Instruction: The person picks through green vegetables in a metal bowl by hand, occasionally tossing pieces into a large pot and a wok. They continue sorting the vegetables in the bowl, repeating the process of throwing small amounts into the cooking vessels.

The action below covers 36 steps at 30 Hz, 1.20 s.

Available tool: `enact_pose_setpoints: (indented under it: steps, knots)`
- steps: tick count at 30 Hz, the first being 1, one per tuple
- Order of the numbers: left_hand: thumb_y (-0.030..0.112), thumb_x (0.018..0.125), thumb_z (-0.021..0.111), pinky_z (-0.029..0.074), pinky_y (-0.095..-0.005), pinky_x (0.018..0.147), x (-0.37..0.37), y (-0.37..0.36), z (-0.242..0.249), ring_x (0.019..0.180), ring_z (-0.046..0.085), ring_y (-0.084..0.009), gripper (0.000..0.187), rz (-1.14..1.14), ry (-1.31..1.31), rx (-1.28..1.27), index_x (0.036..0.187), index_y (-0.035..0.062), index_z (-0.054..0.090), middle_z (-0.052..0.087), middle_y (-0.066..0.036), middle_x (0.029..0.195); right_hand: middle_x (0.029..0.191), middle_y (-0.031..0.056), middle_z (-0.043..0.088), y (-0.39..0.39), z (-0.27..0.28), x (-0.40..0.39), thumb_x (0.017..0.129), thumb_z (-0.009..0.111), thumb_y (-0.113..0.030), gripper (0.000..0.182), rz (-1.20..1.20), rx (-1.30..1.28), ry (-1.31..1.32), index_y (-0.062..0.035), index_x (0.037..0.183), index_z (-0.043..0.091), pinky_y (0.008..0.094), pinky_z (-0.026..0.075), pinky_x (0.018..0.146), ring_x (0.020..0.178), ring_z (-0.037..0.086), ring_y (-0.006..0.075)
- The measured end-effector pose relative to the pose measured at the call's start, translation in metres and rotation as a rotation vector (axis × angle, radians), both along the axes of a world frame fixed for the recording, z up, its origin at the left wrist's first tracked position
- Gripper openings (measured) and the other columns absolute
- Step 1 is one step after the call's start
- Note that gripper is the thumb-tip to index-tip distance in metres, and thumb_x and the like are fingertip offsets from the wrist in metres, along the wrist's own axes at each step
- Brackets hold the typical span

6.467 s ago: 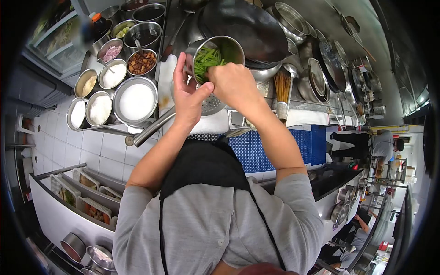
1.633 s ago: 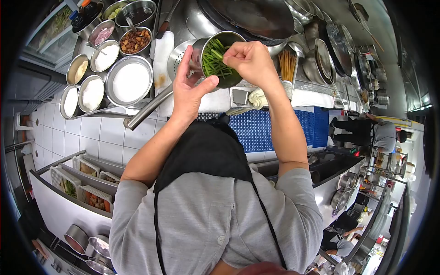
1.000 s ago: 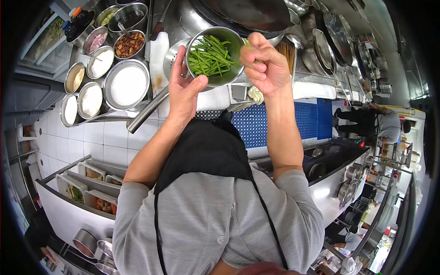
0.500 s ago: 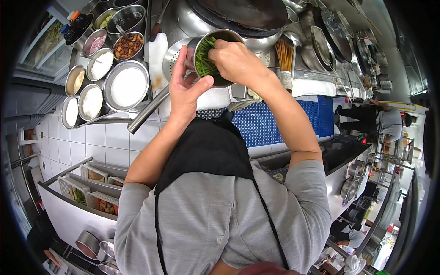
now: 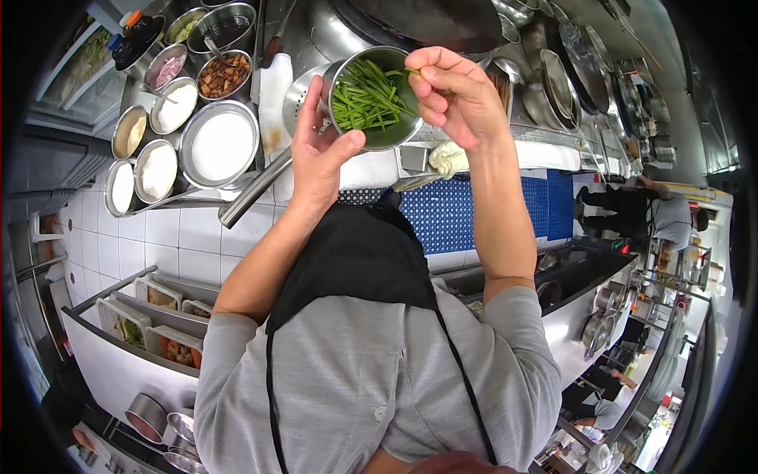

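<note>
My left hand (image 5: pixel 320 162) grips the side of a round metal container (image 5: pixel 391 141), thumb over the near rim and fingers on the outer wall. Cut green stalks (image 5: pixel 365 103) lie loose inside it, the mouth tilted towards me. At the container's right rim, my right hand (image 5: pixel 466 99) has thumb and forefinger pinched on one thin piece of green stalk (image 5: pixel 412 71). Its other fingers are loosely curled. Behind the container are a perforated ladle (image 5: pixel 297 99) and a large wok (image 5: pixel 426 28).
On the left stand several metal bowls, one with white powder or granules (image 5: pixel 221 146) and one with browned chunks (image 5: pixel 223 77). A cloth (image 5: pixel 275 95) lies beside the ladle. A crumpled cloth (image 5: pixel 448 158) rests at the counter edge. Another person (image 5: pixel 671 209) stands far right.
My right hand has come up and right, out of the container, with a stalk piece in its pinch. The container has turned slightly towards me, showing more stalks.
</note>
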State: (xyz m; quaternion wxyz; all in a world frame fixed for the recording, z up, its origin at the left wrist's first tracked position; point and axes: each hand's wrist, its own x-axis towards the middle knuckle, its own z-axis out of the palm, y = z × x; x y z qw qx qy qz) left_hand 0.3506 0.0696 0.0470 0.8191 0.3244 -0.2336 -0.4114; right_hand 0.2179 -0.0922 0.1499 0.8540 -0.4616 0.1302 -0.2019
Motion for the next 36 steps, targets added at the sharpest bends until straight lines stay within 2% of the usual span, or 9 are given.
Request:
enact_pose_setpoints:
  steps: [12, 15, 18, 19, 23, 26, 32, 33, 36]
  knots:
    - [0.001, 0.079, 0.081, 0.051, -0.0381, 0.104, -0.002, 0.000, 0.004, 0.130, 0.050, -0.0277, 0.100, 0.057, -0.064, 0.006, 0.160, 0.0083, 0.023, 0.037, -0.016, 0.150, 0.069, 0.0048, 0.057, -0.007, -0.012, -0.014, 0.088, 0.050, -0.006, 0.016, -0.037, 0.201, -0.147, 0.0011, 0.091, 0.064, 0.0233, 0.039, 0.048, 0.052, 0.044, 0.0114]
    - [0.001, 0.079, 0.082, 0.051, -0.0383, 0.103, -0.002, 0.000, 0.006, 0.130, 0.050, -0.0280, 0.101, 0.080, -0.103, 0.018, 0.160, 0.0082, 0.023, 0.036, -0.016, 0.151, 0.065, 0.0001, 0.056, 0.002, 0.003, -0.016, 0.088, 0.052, -0.005, 0.016, -0.150, -0.170, 0.204, 0.0001, 0.090, 0.067, 0.0226, 0.038, 0.046, 0.049, 0.044, 0.0095]
    - [0.001, 0.078, 0.082, 0.051, -0.0383, 0.103, -0.002, -0.001, 0.003, 0.129, 0.050, -0.0275, 0.101, 0.083, -0.115, 0.003, 0.160, 0.0083, 0.023, 0.036, -0.015, 0.150, 0.064, -0.0047, 0.058, 0.018, -0.016, 0.005, 0.094, 0.059, -0.010, 0.016, -0.414, -0.978, 0.405, 0.0000, 0.096, 0.071, 0.0217, 0.038, 0.047, 0.052, 0.045, 0.0050]
    - [0.000, 0.078, 0.082, 0.051, -0.0381, 0.103, -0.003, -0.001, 0.003, 0.128, 0.050, -0.0273, 0.101, 0.074, -0.112, 0.003, 0.160, 0.0082, 0.023, 0.036, -0.015, 0.150, 0.070, 0.0036, 0.070, 0.023, -0.008, 0.005, 0.091, 0.064, -0.011, 0.015, -0.359, -1.165, 0.637, -0.0027, 0.097, 0.074, 0.0295, 0.046, 0.051, 0.052, 0.060, 0.0142]
    - [0.000, 0.078, 0.083, 0.052, -0.0373, 0.102, -0.003, -0.002, 0.000, 0.127, 0.051, -0.0265, 0.102, 0.061, -0.134, 0.004, 0.160, 0.0081, 0.023, 0.037, -0.013, 0.148, 0.075, 0.0172, 0.069, 0.032, -0.024, 0.023, 0.084, 0.068, -0.013, 0.011, -0.295, -1.792, 0.664, -0.0070, 0.091, 0.073, 0.0480, 0.055, 0.066, 0.073, 0.069, 0.0382]
    - [0.000, 0.078, 0.083, 0.052, -0.0366, 0.101, -0.004, -0.002, -0.002, 0.127, 0.050, -0.0263, 0.102, 0.061, -0.141, 0.013, 0.160, 0.0079, 0.024, 0.038, -0.012, 0.148, 0.072, 0.0169, 0.067, 0.032, -0.030, 0.033, 0.083, 0.068, -0.013, 0.007, -0.135, -1.933, 0.751, -0.0062, 0.086, 0.070, 0.0480, 0.055, 0.066, 0.072, 0.069, 0.0374]
    - [0.002, 0.078, 0.083, 0.052, -0.0372, 0.102, 0.000, 0.001, -0.001, 0.128, 0.050, -0.0258, 0.102, 0.052, -0.084, 0.030, 0.160, 0.0074, 0.024, 0.039, -0.013, 0.149, 0.067, 0.0123, 0.066, 0.032, -0.012, 0.037, 0.083, 0.062, -0.010, 0.008, -0.273, -1.498, 0.651, -0.0039, 0.079, 0.065, 0.0391, 0.050, 0.055, 0.056, 0.064, 0.0274]
    - [0.002, 0.078, 0.083, 0.051, -0.0374, 0.102, 0.001, 0.001, -0.001, 0.128, 0.050, -0.0257, 0.102, 0.049, -0.072, 0.034, 0.160, 0.0073, 0.023, 0.039, -0.013, 0.149, 0.059, 0.0021, 0.057, 0.026, -0.015, 0.034, 0.086, 0.060, -0.010, 0.010, -0.259, -1.323, 0.607, -0.0047, 0.079, 0.063, 0.0309, 0.042, 0.049, 0.049, 0.051, 0.0127]
    - [0.004, 0.078, 0.083, 0.051, -0.0379, 0.103, 0.004, 0.000, -0.007, 0.129, 0.050, -0.0256, 0.102, 0.053, -0.015, 0.019, 0.160, 0.0074, 0.023, 0.039, -0.014, 0.149, 0.058, -0.0051, 0.048, 0.009, -0.012, 0.028, 0.089, 0.060, -0.011, 0.008, -0.162, -0.618, 0.420, -0.0059, 0.085, 0.066, 0.0264, 0.034, 0.046, 0.050, 0.041, 0.0033]
